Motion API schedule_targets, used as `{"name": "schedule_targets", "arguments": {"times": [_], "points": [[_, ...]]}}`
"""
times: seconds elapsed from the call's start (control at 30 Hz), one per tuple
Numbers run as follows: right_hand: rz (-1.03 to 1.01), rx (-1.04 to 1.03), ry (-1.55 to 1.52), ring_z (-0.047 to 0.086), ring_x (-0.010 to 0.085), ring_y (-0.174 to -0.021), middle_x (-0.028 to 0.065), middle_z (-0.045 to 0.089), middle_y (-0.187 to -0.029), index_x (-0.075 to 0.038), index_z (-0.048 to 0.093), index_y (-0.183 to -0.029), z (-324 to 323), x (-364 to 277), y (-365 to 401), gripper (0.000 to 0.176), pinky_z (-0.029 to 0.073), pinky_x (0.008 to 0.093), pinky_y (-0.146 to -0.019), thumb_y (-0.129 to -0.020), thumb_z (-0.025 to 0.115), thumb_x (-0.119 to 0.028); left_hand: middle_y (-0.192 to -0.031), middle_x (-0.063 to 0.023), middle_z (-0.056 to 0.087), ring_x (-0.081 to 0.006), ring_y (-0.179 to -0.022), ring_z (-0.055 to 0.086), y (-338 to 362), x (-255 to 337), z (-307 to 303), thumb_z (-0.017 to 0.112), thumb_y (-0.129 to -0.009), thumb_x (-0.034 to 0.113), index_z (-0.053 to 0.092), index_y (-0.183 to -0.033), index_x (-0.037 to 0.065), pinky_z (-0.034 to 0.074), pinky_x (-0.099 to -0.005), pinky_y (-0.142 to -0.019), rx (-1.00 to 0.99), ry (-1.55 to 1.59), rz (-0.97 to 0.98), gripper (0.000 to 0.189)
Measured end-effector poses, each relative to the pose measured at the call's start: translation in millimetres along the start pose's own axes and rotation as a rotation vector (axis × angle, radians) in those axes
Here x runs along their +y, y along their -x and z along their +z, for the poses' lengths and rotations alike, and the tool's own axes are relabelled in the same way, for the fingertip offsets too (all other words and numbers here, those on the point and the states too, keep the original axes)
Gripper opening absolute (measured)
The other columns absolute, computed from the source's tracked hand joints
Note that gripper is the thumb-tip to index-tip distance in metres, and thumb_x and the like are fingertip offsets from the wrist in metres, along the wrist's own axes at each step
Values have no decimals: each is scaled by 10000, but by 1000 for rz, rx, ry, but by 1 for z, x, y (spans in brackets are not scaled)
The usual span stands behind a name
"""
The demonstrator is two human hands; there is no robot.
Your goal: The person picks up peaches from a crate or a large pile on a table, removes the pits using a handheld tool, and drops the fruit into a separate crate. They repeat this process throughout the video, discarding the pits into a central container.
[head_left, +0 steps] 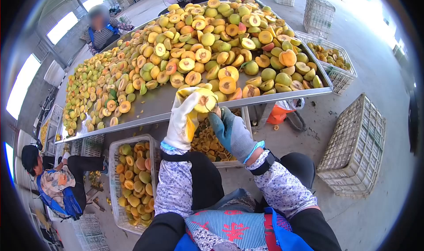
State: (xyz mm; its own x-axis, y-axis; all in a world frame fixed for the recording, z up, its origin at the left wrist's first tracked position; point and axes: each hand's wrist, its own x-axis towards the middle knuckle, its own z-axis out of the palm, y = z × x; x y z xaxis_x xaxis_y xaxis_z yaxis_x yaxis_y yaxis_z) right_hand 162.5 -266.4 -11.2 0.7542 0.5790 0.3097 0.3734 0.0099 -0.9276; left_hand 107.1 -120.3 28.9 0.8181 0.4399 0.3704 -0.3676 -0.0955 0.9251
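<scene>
My left hand (182, 118), in a white glove with yellow stains, is closed round a yellow peach half (206, 101), its cut face turned toward my right hand. My right hand (233, 132), in a grey and blue glove, pinches a small pitting tool (215, 111) whose thin curved metal end reaches the cut face. Most of the tool is hidden by the fingers. Both hands are at the near edge of a metal table (154, 105) heaped with halved peaches (194, 56). Below them stands a crate of cut pieces (212, 140), partly covered by my hands.
A white crate of peach halves (115, 184) stands left of my legs. At right are an upended crate (353, 149) and a filled crate (342, 76). An orange bag (278, 114) hangs under the table. Co-workers sit at the far side, the left (104, 34) and the lower left (57, 180).
</scene>
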Motion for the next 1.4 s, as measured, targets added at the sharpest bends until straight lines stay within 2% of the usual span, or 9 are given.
{"name": "schedule_targets", "arguments": {"times": [0.07,0.23,0.37,0.6,0.8,1.07,1.2,1.3,1.4], "points": [[-15,44,19,648,481,-858,272,682,-882,10,632,-1068,-3,4,0,299,508,477,-670,-1010,581,-278,-1243,-173,639,-267,-1119,649,1,-11,12,523,-1031,210,516,-1307,18,534,-358,-952,17,-191,178,337],[-8,74,83,646,479,-849,273,677,-875,7,639,-1061,-2,11,2,332,511,497,-667,-1008,580,-315,-1215,-185,651,-274,-1058,670,-8,-25,27,407,-1076,320,543,-1314,-28,539,-361,-936,93,411,-106,443],[-9,42,190,648,474,-835,268,675,-867,-3,635,-1061,-5,2,4,313,506,483,-661,-1017,579,-308,-1146,-197,683,-279,-958,690,-7,-33,28,422,-1063,369,586,-1270,-37,549,-369,-896,174,534,-187,484],[-4,-33,219,646,477,-846,264,677,-869,-3,635,-1054,-2,15,5,302,507,474,-664,-1023,579,-299,-1088,-172,699,-259,-941,697,-1,-42,26,421,-1073,390,619,-1169,-20,573,-384,-864,139,549,-251,466],[-19,-4,-113,644,488,-838,276,686,-902,-20,658,-1091,15,29,9,390,516,520,-692,-1002,588,-394,-1056,-166,707,-289,-941,699,5,-35,44,443,-1063,424,643,-1127,-1,576,-427,-870,246,667,-265,474],[57,-85,156,646,483,-852,289,676,-878,-12,660,-1079,0,27,18,366,518,506,-692,-999,594,-363,-1002,-162,723,-282,-863,720,4,-37,27,439,-1066,397,641,-1140,-20,594,-394,-811,76,437,-434,468],[48,-52,94,648,482,-851,296,673,-873,-15,660,-1058,-2,32,15,360,519,507,-692,-998,596,-364,-1077,-167,709,-253,-947,708,8,-24,40,440,-1067,389,613,-1247,-24,581,-376,-861,83,459,-271,483],[81,-8,-275,627,499,-865,318,656,-867,-4,655,-1032,17,28,19,357,517,511,-685,-1000,592,-354,-1108,-176,697,-256,-964,707,11,-31,50,429,-1071,389,603,-1263,-21,587,-378,-852,211,443,-126,485],[119,-113,28,684,266,-814,213,720,-888,35,650,-1047,2,23,23,380,525,413,-721,-1023,586,-339,-1031,-165,717,-249,-884,717,9,-35,39,427,-1070,412,608,-1261,-17,601,-368,-757,149,477,-315,503]]}}
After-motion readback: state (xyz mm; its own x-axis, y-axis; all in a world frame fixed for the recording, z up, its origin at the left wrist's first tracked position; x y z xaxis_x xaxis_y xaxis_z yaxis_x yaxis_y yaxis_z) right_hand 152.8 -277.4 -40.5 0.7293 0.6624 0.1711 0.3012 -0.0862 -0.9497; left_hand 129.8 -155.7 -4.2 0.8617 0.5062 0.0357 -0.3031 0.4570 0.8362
